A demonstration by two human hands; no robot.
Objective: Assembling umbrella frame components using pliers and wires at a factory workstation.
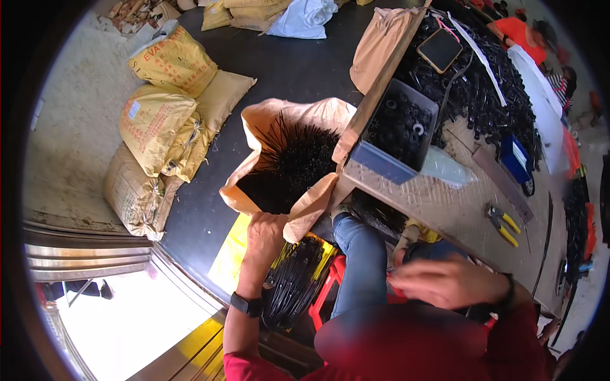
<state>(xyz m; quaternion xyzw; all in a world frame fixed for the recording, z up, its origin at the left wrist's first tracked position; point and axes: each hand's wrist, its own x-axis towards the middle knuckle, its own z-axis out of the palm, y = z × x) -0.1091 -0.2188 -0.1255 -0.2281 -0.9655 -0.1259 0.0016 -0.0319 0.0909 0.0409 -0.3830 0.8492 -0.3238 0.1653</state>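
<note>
A large brown paper bag [257, 152] stands wide open before me, packed with thin black rods [298, 159]. My left hand [265, 233] is closed on the bag's near rim, its fingers folded over the edge. Below it, beside my left forearm, lies a bundle of black strips [295, 279] in a yellow wrapper. My right hand [448, 280] hovers over my lap at the right, smeared by motion; whether it holds anything I cannot make out.
To the right is a workbench with a grey bin [397, 130] of black rings, yellow-handled pliers [504, 225], a phone [440, 51] and a heap of black parts [489, 95]. Stuffed sacks [155, 127] are stacked at the left. Another person [522, 38] sits far right.
</note>
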